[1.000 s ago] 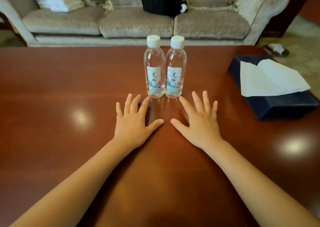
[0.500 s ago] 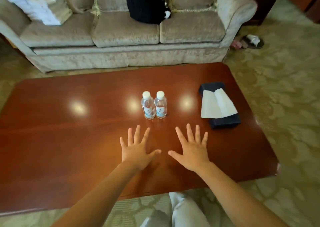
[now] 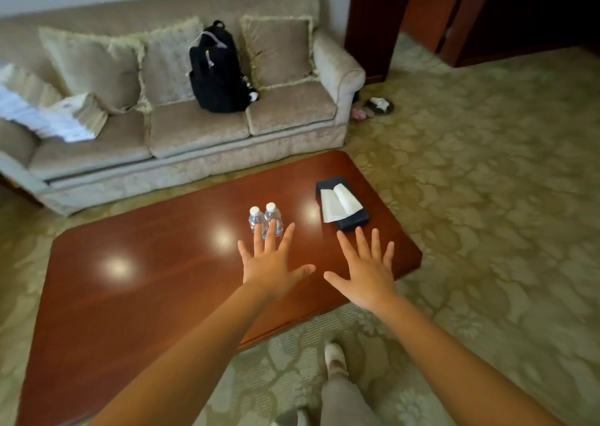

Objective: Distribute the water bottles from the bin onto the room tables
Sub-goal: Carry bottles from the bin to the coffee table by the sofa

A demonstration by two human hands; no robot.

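- The left grip (image 3: 271, 268), a bare hand, is spread wide: fingers straight and fanned, palm down, holding nothing.
- The right grip (image 3: 367, 274), just beside it thumb to thumb without touching, is spread wide the same way and holds nothing either.
- Two water bottles (image 3: 272, 213) stand upright just beyond the left grip's fingertips (image 3: 258, 230), side by side and touching, each clear with a white cap. The fingertips overlap their lower parts in the view. Whether they touch cannot be told.
- Beyond the right grip's fingertips lies a dark blue tissue box (image 3: 354, 222), with a white tissue (image 3: 337, 203) pulled out of its top and lying flat on the lid.
- Bottles and box rest on a glossy reddish-brown table (image 3: 146, 279) that spreads under both grips and far out past the left one.
- Below the wrists, a leg in light trousers (image 3: 341, 393) and a pale foot stand on patterned green carpet (image 3: 487, 198).
- Beyond the table stands a beige sofa (image 3: 194, 127) with fringed cushions. A black backpack (image 3: 216, 71) sits upright on its middle seat, and a pale stack (image 3: 58, 117) lies at the end past the left grip.
- Slippers (image 3: 378, 105) lie on the carpet by the sofa's other arm.
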